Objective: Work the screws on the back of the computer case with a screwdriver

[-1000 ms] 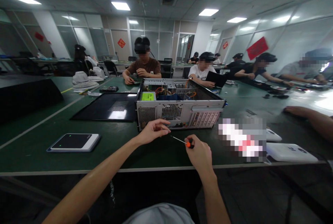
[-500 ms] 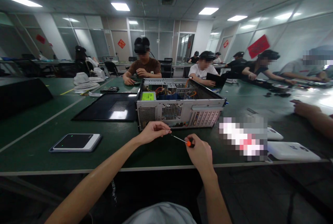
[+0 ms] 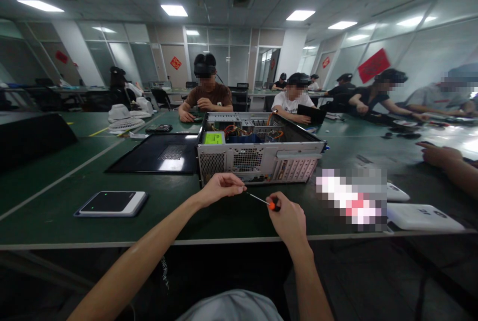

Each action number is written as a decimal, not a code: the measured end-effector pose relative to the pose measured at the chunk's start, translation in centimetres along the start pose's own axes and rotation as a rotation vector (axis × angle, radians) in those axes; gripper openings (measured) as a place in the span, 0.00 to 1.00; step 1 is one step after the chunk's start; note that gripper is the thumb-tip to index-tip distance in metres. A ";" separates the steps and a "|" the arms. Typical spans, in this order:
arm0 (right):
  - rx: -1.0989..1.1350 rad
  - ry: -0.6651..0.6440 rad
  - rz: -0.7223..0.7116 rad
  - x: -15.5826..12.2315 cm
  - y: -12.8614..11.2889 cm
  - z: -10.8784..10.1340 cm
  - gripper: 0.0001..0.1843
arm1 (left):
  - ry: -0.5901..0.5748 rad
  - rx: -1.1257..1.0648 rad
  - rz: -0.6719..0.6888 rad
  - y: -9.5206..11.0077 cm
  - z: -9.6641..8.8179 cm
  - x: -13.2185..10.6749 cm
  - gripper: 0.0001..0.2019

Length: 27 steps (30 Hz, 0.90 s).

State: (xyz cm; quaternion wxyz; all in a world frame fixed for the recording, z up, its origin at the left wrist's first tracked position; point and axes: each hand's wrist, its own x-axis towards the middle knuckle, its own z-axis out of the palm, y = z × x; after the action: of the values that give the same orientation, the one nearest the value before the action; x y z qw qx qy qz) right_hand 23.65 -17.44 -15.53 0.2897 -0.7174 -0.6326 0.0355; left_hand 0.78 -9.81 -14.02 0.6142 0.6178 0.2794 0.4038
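Toward the left of the table point(image 3: 179, 226), near its front edge, a flat black-and-white device point(image 3: 112, 203) lies, and a black panel point(image 3: 160, 154) farther back. My left hand point(image 3: 221, 189) hovers before the open computer case point(image 3: 257, 159), thumb and forefinger close at the tip of the screwdriver point(image 3: 274, 205), whether pinching anything I cannot tell. My right hand point(image 3: 289, 215) clamps its orange-and-black handle, short of the front edge.

Office workroom: long table point(image 3: 164, 191), seemingly glass partitions point(image 3: 239, 57).
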 end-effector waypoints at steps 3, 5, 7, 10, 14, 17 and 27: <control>-0.008 -0.008 0.002 0.0 0.1 0.1 0.06 | -0.005 0.007 -0.001 0.1 0.2 -0.1 0.19; -0.017 -0.015 0.011 0.0 0.0 0.1 0.07 | -0.014 0.017 -0.001 0.2 0.2 -0.1 0.19; -0.028 -0.024 0.025 0.0 -0.1 0.0 0.07 | -0.021 0.014 -0.004 0.1 0.2 -0.1 0.19; -0.045 -0.040 0.045 0.0 -0.4 -0.2 0.07 | -0.036 -0.021 -0.026 0.0 0.2 -0.1 0.24; -0.069 -0.058 0.059 -0.1 -0.6 -0.3 0.08 | -0.033 -0.024 -0.036 0.0 0.2 -0.1 0.23; -0.083 -0.071 0.066 -0.1 -0.7 -0.3 0.08 | -0.024 0.017 -0.025 0.1 0.2 -0.1 0.20; -0.093 -0.090 0.070 -0.1 -0.8 -0.4 0.08 | -0.042 0.060 -0.017 -0.4 -0.4 -0.2 0.17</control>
State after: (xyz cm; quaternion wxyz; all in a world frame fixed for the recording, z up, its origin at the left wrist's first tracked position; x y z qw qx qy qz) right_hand 23.12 -17.66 -14.84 0.2257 -0.7493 -0.6207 0.0483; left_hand 0.45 -9.71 -14.45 0.6047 0.6419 0.2834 0.3770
